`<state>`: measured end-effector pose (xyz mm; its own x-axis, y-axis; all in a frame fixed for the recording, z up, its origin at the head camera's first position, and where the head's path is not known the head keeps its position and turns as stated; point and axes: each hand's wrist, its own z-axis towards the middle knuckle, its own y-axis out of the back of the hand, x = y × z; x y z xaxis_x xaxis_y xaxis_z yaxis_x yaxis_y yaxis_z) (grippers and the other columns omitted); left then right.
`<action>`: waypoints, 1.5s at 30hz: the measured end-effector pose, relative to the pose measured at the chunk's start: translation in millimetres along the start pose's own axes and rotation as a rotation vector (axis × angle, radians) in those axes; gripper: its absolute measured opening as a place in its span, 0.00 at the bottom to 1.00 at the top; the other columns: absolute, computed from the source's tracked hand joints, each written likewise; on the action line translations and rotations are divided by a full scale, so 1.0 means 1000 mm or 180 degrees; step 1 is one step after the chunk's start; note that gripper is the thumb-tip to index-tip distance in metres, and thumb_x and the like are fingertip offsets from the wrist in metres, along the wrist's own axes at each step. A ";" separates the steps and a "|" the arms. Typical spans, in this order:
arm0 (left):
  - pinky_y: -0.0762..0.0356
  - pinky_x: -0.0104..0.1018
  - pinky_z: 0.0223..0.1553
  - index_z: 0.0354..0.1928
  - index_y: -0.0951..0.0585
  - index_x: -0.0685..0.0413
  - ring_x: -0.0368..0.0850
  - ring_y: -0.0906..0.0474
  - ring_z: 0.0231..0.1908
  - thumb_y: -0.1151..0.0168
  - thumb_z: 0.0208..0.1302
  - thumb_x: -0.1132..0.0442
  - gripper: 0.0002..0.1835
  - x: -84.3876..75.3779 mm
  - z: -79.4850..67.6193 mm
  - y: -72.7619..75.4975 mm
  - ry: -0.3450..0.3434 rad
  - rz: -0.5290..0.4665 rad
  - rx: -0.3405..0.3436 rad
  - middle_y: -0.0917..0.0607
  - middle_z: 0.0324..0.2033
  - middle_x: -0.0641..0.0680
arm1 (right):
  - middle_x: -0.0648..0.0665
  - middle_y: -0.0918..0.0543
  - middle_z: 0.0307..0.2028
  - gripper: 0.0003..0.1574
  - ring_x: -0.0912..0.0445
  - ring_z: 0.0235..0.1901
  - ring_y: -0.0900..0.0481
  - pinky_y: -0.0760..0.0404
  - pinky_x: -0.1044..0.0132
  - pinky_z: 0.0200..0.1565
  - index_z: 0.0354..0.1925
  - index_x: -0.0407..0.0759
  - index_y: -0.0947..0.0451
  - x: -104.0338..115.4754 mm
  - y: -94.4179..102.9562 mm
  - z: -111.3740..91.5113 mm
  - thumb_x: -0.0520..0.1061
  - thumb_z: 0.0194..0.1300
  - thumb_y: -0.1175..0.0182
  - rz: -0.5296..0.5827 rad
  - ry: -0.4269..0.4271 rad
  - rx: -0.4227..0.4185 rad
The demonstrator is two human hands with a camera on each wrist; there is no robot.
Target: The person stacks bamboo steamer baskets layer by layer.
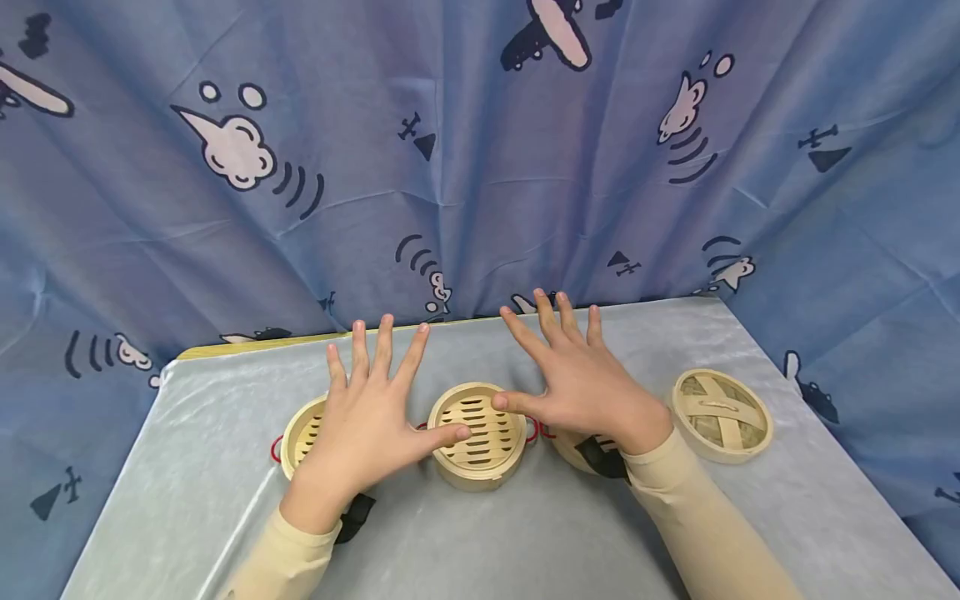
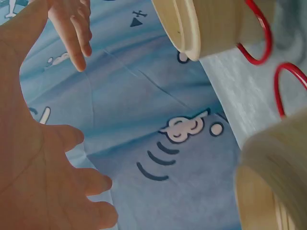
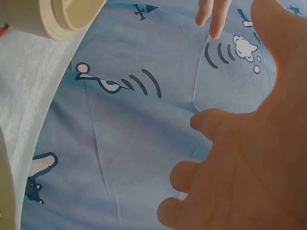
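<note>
At the left, a bamboo steamer basket (image 1: pixel 306 433) sits on the grey tabletop (image 1: pixel 187 467), its right side hidden behind the left hand (image 1: pixel 367 425) and a red handle showing at its left edge. That hand is held above the tabletop, back toward the head camera, fingers straight and spread, thumb out to the right across the edge of the middle basket (image 1: pixel 483 442). A black strap (image 1: pixel 355 518) peeks from under the wrist; the left sleeve (image 1: pixel 277 562) is cut off by the frame.

The middle basket shows its slatted floor, with both thumbs overlapping its rim from above; whether either touches it, I cannot tell. The right hand (image 1: pixel 581 375) mirrors the left, fingers fanned and holding nothing. Beneath it, a third basket (image 1: pixel 568 450) is mostly covered by hand, wrist and strap. Farthest right, beside the right wrist, a woven lid (image 1: pixel 722 417) lies fully visible. In the left wrist view, the nearer basket is blurred and cropped.
</note>
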<state>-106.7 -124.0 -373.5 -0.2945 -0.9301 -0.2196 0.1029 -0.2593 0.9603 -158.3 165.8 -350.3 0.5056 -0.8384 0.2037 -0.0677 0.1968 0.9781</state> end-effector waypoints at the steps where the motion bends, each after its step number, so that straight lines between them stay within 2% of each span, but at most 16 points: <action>1: 0.76 0.75 0.78 0.90 0.59 0.31 0.68 0.78 0.83 0.43 0.53 0.08 0.71 0.002 -0.002 0.000 0.0011 -0.0007 -0.0001 0.61 0.87 0.64 | 0.34 0.70 0.87 0.70 0.32 0.84 0.74 0.73 0.22 0.76 0.90 0.62 0.62 0.000 -0.001 0.000 0.87 0.68 0.45 0.0010 0.0008 0.0005; 6: 0.71 0.78 0.78 0.90 0.54 0.36 0.66 0.78 0.84 0.43 0.53 0.08 0.71 0.016 -0.013 -0.002 0.0098 -0.0013 -0.0015 0.60 0.87 0.65 | 0.34 0.68 0.87 0.70 0.32 0.84 0.74 0.74 0.22 0.76 0.90 0.62 0.62 0.002 -0.006 0.001 0.87 0.68 0.45 0.0064 0.0053 0.0005; 11: 0.71 0.78 0.77 0.90 0.52 0.37 0.69 0.74 0.84 0.44 0.52 0.07 0.72 0.034 -0.026 -0.003 0.0288 -0.0030 0.0037 0.58 0.87 0.65 | 0.33 0.67 0.87 0.70 0.30 0.84 0.71 0.72 0.21 0.75 0.90 0.62 0.61 0.002 -0.008 0.003 0.88 0.68 0.45 0.0018 0.0107 -0.0022; 14: 0.68 0.79 0.77 0.90 0.52 0.40 0.71 0.71 0.84 0.40 0.53 0.09 0.72 0.045 -0.035 -0.004 0.0368 -0.0109 0.0015 0.56 0.87 0.66 | 0.33 0.67 0.87 0.70 0.30 0.84 0.70 0.72 0.21 0.75 0.90 0.62 0.61 0.002 -0.008 0.004 0.87 0.68 0.45 -0.0013 0.0150 -0.0026; 17: 0.65 0.78 0.78 0.90 0.52 0.42 0.71 0.72 0.84 0.38 0.55 0.12 0.71 0.056 -0.045 -0.005 0.0373 -0.0272 -0.0087 0.60 0.87 0.66 | 0.33 0.67 0.87 0.69 0.31 0.84 0.71 0.71 0.20 0.75 0.90 0.62 0.60 0.002 -0.008 0.005 0.87 0.68 0.44 -0.0010 0.0196 -0.0028; 20: 0.65 0.72 0.80 0.90 0.57 0.43 0.69 0.77 0.84 0.32 0.56 0.17 0.73 0.065 -0.058 -0.007 0.0367 -0.0476 -0.0247 0.68 0.87 0.64 | 0.34 0.67 0.87 0.70 0.31 0.84 0.70 0.69 0.20 0.75 0.90 0.61 0.59 0.003 -0.008 0.006 0.87 0.67 0.43 0.0016 0.0235 -0.0005; 23: 0.65 0.67 0.82 0.90 0.62 0.45 0.65 0.80 0.84 0.24 0.55 0.22 0.76 0.074 -0.070 -0.010 0.0382 -0.0637 -0.0431 0.72 0.86 0.61 | 0.33 0.66 0.87 0.71 0.30 0.84 0.69 0.70 0.20 0.75 0.90 0.61 0.58 0.004 -0.008 0.007 0.87 0.67 0.42 0.0053 0.0262 0.0020; 27: 0.57 0.74 0.79 0.90 0.63 0.46 0.63 0.78 0.85 0.19 0.52 0.28 0.79 0.085 -0.084 -0.014 0.0498 -0.0872 -0.0542 0.68 0.87 0.59 | 0.33 0.66 0.87 0.71 0.32 0.85 0.70 0.69 0.20 0.75 0.90 0.61 0.58 0.005 -0.011 0.007 0.88 0.66 0.43 0.0062 0.0270 0.0066; 31: 0.51 0.82 0.73 0.90 0.64 0.45 0.62 0.75 0.85 0.16 0.52 0.32 0.80 0.094 -0.096 -0.018 0.0652 -0.1145 -0.0479 0.65 0.88 0.58 | 0.31 0.64 0.87 0.71 0.34 0.85 0.71 0.69 0.19 0.75 0.90 0.62 0.57 0.006 -0.014 0.007 0.89 0.65 0.43 0.0059 0.0285 0.0117; 37: 0.42 0.85 0.67 0.89 0.69 0.40 0.63 0.66 0.86 0.12 0.49 0.36 0.83 0.104 -0.105 -0.027 0.0819 -0.1445 -0.0332 0.65 0.88 0.55 | 0.33 0.63 0.87 0.72 0.34 0.85 0.72 0.67 0.20 0.76 0.90 0.62 0.57 0.008 -0.021 0.007 0.89 0.64 0.43 0.0111 0.0320 0.0193; 39: 0.40 0.83 0.67 0.89 0.70 0.38 0.67 0.60 0.85 0.11 0.48 0.37 0.84 0.107 -0.107 -0.029 0.0839 -0.1562 -0.0288 0.64 0.88 0.56 | 0.33 0.63 0.87 0.72 0.34 0.85 0.72 0.67 0.21 0.76 0.90 0.62 0.57 0.009 -0.024 0.007 0.89 0.64 0.43 0.0175 0.0342 0.0244; 41: 0.35 0.78 0.67 0.88 0.71 0.35 0.69 0.49 0.83 0.10 0.48 0.38 0.85 0.109 -0.109 -0.031 0.0853 -0.1649 -0.0258 0.59 0.88 0.58 | 0.34 0.64 0.87 0.72 0.35 0.85 0.71 0.66 0.23 0.77 0.90 0.62 0.57 0.010 -0.026 0.007 0.89 0.64 0.42 0.0231 0.0365 0.0316; 43: 0.32 0.59 0.73 0.88 0.71 0.33 0.69 0.39 0.79 0.09 0.46 0.40 0.86 0.113 -0.111 -0.032 0.0833 -0.1678 -0.0276 0.49 0.87 0.61 | 0.34 0.64 0.87 0.72 0.34 0.85 0.68 0.64 0.24 0.78 0.90 0.62 0.57 0.011 -0.029 0.008 0.89 0.64 0.42 0.0277 0.0414 0.0381; 45: 0.33 0.36 0.71 0.88 0.71 0.33 0.65 0.31 0.75 0.08 0.45 0.41 0.87 0.117 -0.113 -0.034 0.0760 -0.1690 -0.0329 0.39 0.84 0.62 | 0.33 0.63 0.87 0.73 0.33 0.85 0.66 0.62 0.24 0.78 0.90 0.61 0.57 0.012 -0.032 0.010 0.90 0.63 0.43 0.0318 0.0464 0.0443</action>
<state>-36.9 -253.0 -451.5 -0.1101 -0.6957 -0.7099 0.0955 -0.7183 0.6891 -158.4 144.2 -378.8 0.6086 -0.7339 0.3015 -0.2368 0.1947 0.9518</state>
